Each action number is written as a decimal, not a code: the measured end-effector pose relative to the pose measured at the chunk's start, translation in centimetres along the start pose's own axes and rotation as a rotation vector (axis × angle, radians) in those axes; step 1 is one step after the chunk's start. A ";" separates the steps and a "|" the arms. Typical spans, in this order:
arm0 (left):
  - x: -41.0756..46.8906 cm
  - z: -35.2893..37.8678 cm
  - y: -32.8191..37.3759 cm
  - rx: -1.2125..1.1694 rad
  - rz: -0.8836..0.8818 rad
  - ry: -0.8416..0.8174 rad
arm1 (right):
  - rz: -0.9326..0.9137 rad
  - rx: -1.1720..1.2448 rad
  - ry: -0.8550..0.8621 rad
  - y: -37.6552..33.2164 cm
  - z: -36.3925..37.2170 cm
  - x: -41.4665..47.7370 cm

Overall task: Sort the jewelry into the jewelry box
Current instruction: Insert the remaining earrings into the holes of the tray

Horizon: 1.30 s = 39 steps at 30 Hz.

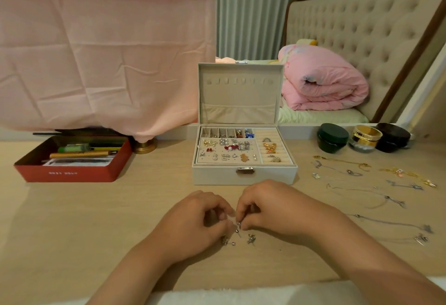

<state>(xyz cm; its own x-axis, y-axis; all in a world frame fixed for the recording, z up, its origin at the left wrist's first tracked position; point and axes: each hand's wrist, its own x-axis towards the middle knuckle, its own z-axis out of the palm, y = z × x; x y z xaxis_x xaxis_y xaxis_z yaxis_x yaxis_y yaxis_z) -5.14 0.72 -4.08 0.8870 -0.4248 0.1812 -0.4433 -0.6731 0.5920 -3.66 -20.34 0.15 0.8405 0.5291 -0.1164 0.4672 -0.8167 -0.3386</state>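
Right hand knuckles-up, fingertips pinching earring; left hand alongside, fingers curled, grip unclear; jewelry box beyond

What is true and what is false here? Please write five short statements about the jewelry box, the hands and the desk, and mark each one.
1. The jewelry box stands with its lid open. True.
2. The necklaces lie on the desk left of the box. False: they lie to its right.
3. The left hand and the right hand pinch a small silver earring in front of the box. True.
4. The red tin holds rings. False: it holds pens.
5. No jewelry lies near the hands. False: a few loose pieces lie on the desk just below them.
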 end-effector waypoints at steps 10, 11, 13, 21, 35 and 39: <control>0.5 0.0 1.7 -0.803 -0.318 0.270 | 0.042 0.410 0.420 -1.6 0.6 -0.4; 0.5 0.0 1.7 -0.834 -0.331 0.270 | 0.045 0.466 0.429 -1.6 0.7 -0.4; 0.5 0.0 1.7 -0.899 -0.359 0.265 | 0.040 0.600 0.419 -1.7 0.8 -0.3; 0.3 0.0 2.0 -0.868 -0.302 0.266 | 0.066 0.871 0.380 -1.7 0.9 0.4; 0.3 -0.4 2.3 -0.929 -0.260 0.228 | 0.079 1.044 0.398 -2.6 1.7 0.5; 0.5 -0.4 2.6 -1.203 -0.366 0.158 | 0.012 0.950 0.479 -2.8 1.5 0.1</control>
<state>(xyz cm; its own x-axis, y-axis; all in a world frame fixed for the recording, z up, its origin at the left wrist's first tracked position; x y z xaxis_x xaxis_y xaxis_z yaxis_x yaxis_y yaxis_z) -5.79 -0.96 -2.15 0.9748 -0.1985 -0.1014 0.1545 0.2734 0.9494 -5.23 -17.66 -0.29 0.9606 0.2074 0.1848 0.2260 -0.1967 -0.9541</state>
